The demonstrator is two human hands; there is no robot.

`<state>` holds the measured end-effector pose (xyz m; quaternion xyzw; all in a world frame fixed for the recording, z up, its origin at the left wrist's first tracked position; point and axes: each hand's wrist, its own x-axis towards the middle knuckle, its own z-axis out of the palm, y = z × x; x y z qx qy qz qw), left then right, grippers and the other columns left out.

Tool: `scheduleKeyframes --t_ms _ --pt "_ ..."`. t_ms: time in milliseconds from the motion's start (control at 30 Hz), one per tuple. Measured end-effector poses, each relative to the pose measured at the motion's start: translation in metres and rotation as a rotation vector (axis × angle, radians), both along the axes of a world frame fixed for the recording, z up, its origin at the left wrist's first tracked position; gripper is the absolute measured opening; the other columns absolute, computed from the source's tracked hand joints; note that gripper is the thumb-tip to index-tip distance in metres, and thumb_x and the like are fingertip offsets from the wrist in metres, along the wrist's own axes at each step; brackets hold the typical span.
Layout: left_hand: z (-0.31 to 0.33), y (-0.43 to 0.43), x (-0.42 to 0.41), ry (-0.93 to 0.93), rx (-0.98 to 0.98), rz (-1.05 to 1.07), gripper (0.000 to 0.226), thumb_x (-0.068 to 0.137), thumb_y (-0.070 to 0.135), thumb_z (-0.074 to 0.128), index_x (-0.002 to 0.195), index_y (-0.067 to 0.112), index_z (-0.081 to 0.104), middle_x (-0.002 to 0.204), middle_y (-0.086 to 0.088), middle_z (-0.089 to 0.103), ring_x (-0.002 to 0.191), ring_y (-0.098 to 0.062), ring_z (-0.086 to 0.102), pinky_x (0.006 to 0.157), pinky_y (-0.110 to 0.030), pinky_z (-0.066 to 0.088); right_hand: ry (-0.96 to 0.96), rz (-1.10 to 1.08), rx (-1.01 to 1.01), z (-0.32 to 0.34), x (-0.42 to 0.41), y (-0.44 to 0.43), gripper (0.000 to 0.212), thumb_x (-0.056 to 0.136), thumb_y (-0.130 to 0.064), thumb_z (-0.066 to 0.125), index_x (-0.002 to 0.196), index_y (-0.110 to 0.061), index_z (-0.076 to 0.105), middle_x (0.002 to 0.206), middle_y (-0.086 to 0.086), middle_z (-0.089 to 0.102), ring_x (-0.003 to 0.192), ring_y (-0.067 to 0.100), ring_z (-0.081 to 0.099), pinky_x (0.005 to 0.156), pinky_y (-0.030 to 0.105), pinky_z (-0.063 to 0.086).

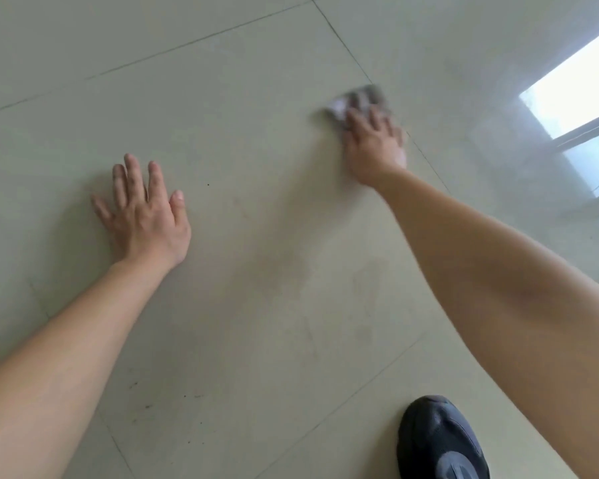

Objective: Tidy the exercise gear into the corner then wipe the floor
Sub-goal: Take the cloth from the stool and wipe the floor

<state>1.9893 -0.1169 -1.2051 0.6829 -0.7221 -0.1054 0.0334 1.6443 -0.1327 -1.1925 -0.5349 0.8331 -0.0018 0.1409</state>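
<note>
My right hand point(374, 143) presses a small grey and pale cloth point(357, 100) flat against the tiled floor point(256, 167), fingers stretched forward over it. The cloth is blurred and partly hidden under the fingers. My left hand point(146, 212) lies palm down on the floor to the left, fingers spread and straight, holding nothing. No exercise gear is in view.
A dark shoe point(440, 440) stands on the floor at the bottom right. A bright window reflection point(574, 91) lies on the glossy tiles at the right. Small dark specks point(173, 399) and faint smears mark the tile near me.
</note>
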Motion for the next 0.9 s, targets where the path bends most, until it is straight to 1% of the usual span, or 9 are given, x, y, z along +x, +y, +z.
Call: scheduleKeyframes --t_ms 100,167,333,467,567,700,733,800,900 --pt "0.003 -0.015 -0.008 -0.031 0.017 -0.011 0.061 0.102 0.035 0.034 0.155 0.009 0.019 0.164 -0.014 0.003 0.151 -0.03 0.003 0.116 -0.061 0.004 -0.013 -0.388 0.079 0.003 -0.025 -0.007 0.057 0.102 -0.034 0.03 0.158 -0.03 0.02 0.168 0.008 0.007 0.152 0.039 0.006 0.124 0.049 0.004" --pt "0.004 -0.029 -0.013 -0.048 0.015 -0.011 0.062 0.102 0.036 0.032 0.155 0.008 0.016 0.164 -0.014 0.001 0.151 -0.03 0.0 0.117 -0.059 0.002 -0.016 -0.364 0.065 -0.001 -0.001 -0.021 0.06 0.102 -0.028 0.029 0.16 -0.025 0.015 0.168 0.008 0.002 0.152 0.041 0.0 0.124 0.048 0.0" --pt "-0.006 -0.056 -0.02 -0.073 0.043 0.021 0.065 0.102 0.039 0.029 0.156 0.005 0.011 0.164 -0.014 -0.001 0.151 -0.031 -0.003 0.118 -0.059 -0.001 -0.084 0.44 -0.048 -0.006 0.111 -0.05 0.054 0.103 -0.027 0.034 0.156 -0.03 0.026 0.168 0.001 0.007 0.153 0.035 -0.001 0.125 0.044 0.0" --pt "-0.02 -0.052 -0.018 -0.064 0.004 0.019 0.065 0.102 0.041 0.025 0.156 0.006 0.013 0.164 -0.013 0.001 0.151 -0.031 -0.003 0.118 -0.058 -0.002 -0.087 0.825 -0.022 -0.003 0.121 -0.063 0.051 0.107 -0.042 0.028 0.157 -0.034 0.024 0.168 -0.002 0.012 0.155 0.029 0.003 0.125 0.042 0.002" --pt "-0.022 -0.052 -0.018 -0.074 -0.021 0.021 0.067 0.1 0.043 0.021 0.155 0.006 0.016 0.164 -0.014 0.005 0.151 -0.032 0.001 0.117 -0.06 0.0 -0.015 0.652 -0.075 -0.007 0.064 -0.094 0.051 0.106 -0.045 0.029 0.156 -0.036 0.027 0.168 0.0 0.013 0.154 0.026 0.01 0.123 0.042 0.005" --pt "-0.022 -0.054 -0.02 -0.094 -0.009 0.011 0.072 0.095 0.047 0.015 0.154 0.005 0.017 0.164 -0.016 0.006 0.151 -0.034 0.003 0.116 -0.061 0.001 -0.044 -0.139 -0.058 -0.007 0.002 -0.129 0.055 0.104 -0.04 0.03 0.158 -0.03 0.024 0.168 0.005 0.009 0.154 0.031 0.005 0.125 0.045 0.005" --pt "-0.022 -0.053 -0.02 -0.096 -0.007 0.009 0.072 0.095 0.046 0.015 0.154 0.005 0.017 0.164 -0.016 0.006 0.151 -0.034 0.003 0.116 -0.061 0.002 -0.052 -0.247 -0.045 -0.008 0.005 -0.136 0.056 0.103 -0.037 0.029 0.158 -0.029 0.022 0.168 0.006 0.007 0.154 0.033 0.003 0.125 0.045 0.003" --pt "-0.021 -0.054 -0.019 -0.103 -0.004 0.003 0.072 0.096 0.046 0.015 0.154 0.004 0.018 0.163 -0.017 0.007 0.15 -0.035 0.004 0.115 -0.062 0.003 -0.028 -0.175 -0.053 -0.01 0.035 -0.147 0.057 0.102 -0.034 0.029 0.159 -0.028 0.02 0.168 0.007 0.006 0.154 0.036 0.001 0.125 0.045 0.001" --pt "-0.021 -0.054 -0.019 -0.108 0.012 -0.003 0.073 0.096 0.047 0.014 0.154 0.003 0.018 0.163 -0.019 0.009 0.15 -0.037 0.006 0.114 -0.064 0.005 -0.107 0.361 -0.12 -0.01 0.105 -0.155 0.053 0.104 -0.036 0.031 0.157 -0.032 0.027 0.168 0.004 0.011 0.154 0.034 0.002 0.125 0.042 0.003"
